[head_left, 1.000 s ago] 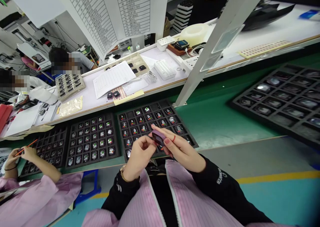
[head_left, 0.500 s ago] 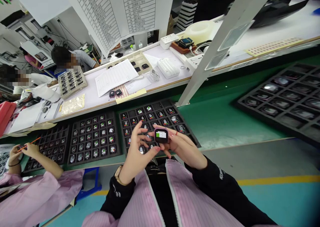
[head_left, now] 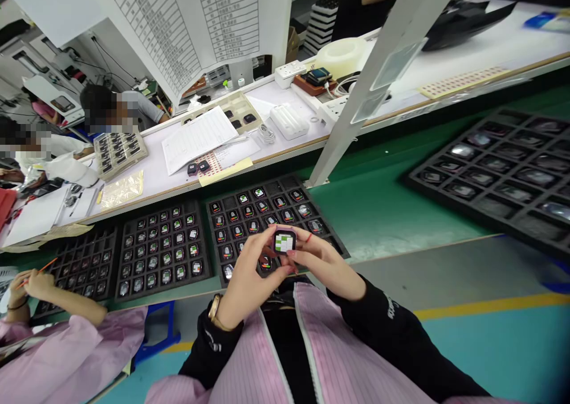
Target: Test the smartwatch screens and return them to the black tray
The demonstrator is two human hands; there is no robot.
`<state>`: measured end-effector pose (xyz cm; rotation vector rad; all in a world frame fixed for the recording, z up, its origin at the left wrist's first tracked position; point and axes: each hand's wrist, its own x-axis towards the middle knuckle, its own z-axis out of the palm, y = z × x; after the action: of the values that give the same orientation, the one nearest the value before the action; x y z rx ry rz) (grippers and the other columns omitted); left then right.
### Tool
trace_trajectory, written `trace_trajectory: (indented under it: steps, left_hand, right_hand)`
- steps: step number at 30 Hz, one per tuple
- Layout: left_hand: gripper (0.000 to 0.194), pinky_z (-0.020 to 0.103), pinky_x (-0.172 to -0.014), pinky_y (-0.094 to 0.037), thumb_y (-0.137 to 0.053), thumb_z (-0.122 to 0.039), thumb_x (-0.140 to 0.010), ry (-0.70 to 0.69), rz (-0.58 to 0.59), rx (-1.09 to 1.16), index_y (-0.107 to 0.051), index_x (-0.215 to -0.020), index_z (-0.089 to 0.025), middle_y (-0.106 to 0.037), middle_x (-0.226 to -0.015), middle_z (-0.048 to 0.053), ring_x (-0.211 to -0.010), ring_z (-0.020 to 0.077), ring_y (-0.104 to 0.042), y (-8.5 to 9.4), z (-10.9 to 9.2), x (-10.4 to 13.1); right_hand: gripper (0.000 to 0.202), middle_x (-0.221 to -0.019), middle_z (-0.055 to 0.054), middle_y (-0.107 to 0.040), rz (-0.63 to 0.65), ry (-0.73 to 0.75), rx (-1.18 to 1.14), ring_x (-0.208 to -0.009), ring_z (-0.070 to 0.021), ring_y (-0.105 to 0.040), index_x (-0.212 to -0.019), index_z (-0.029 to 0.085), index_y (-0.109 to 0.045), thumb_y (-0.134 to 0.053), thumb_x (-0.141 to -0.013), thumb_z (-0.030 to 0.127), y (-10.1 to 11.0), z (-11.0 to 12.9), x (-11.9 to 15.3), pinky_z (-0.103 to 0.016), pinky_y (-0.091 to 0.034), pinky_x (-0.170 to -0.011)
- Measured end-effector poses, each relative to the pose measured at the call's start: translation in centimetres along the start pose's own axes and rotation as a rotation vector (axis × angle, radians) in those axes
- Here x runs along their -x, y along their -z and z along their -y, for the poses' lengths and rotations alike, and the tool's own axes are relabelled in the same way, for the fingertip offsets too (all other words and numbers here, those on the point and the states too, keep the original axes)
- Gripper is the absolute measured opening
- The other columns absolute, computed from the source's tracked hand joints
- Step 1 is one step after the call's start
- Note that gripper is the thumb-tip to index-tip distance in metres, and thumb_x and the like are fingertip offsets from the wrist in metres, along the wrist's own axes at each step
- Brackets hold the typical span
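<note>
A square smartwatch body (head_left: 284,242) with a lit green and white screen is held up in front of me, without a strap. My right hand (head_left: 323,261) grips it from the right, with the thumb at the screen's lower corner. From the other side my left hand (head_left: 252,273) closes on its left edge, fingertips at the top corner and thumb below. Beneath both hands lies a black foam tray (head_left: 231,202) of similar watch bodies, several with lit screens; my hands hide its lower part.
To the left sit a second watch tray (head_left: 162,247) and a third tray (head_left: 95,267). A co-worker's hands (head_left: 33,285) hold an orange stick there. Another tray (head_left: 494,178) is at right. A metal post (head_left: 342,137) rises beside the shelf with papers (head_left: 200,137) and a white box (head_left: 289,121).
My left hand has gone from spread fingers to gripping the watch's left side. The watch's screen shows a different green and white pattern, and my right thumb now rests on its corner.
</note>
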<state>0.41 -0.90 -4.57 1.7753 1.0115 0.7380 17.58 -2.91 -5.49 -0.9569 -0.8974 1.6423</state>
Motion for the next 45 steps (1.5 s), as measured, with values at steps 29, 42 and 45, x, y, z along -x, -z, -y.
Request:
trace_trajectory:
  steps: [29,42,45]
  left_hand:
    - [0.046,0.036,-0.08,-0.056,-0.055,-0.037,-0.091,0.452,0.016,-0.097,-0.054,-0.134,-0.02,-0.055,-0.127,0.013,-0.087,0.0163,-0.066,-0.2,9.8,-7.4]
    - [0.038,0.039,-0.106,-0.044,-0.042,-0.022,-0.095,0.609,-0.134,-0.694,-0.061,-0.127,-0.014,-0.061,-0.123,0.016,-0.117,0.0243,-0.058,0.4,21.5,-18.0]
    - [0.04,0.039,-0.107,-0.042,-0.041,-0.02,-0.094,0.606,-0.144,-0.711,-0.06,-0.13,-0.015,-0.059,-0.123,0.016,-0.118,0.0246,-0.056,0.1,22.9,-19.5]
  right_hand:
    - [0.074,-0.102,-0.012,-0.066,-0.132,-0.165,0.429,-0.083,-0.0198,-0.065,-0.14,0.007,-0.042,-0.072,-0.076,0.03,14.9,-6.8,-12.9,-0.035,-0.058,-0.075]
    - [0.072,-0.142,-0.023,-0.045,-0.012,-0.3,1.375,-0.115,-0.0287,-0.06,-0.152,0.008,-0.035,-0.064,-0.089,0.025,18.6,-10.3,-26.6,-0.032,-0.048,-0.095]
    - [0.056,-0.148,-0.02,-0.038,-0.044,-0.261,1.408,-0.113,-0.0278,-0.06,-0.148,0.011,-0.043,-0.051,-0.095,0.027,18.8,-10.1,-26.2,-0.032,-0.048,-0.095]
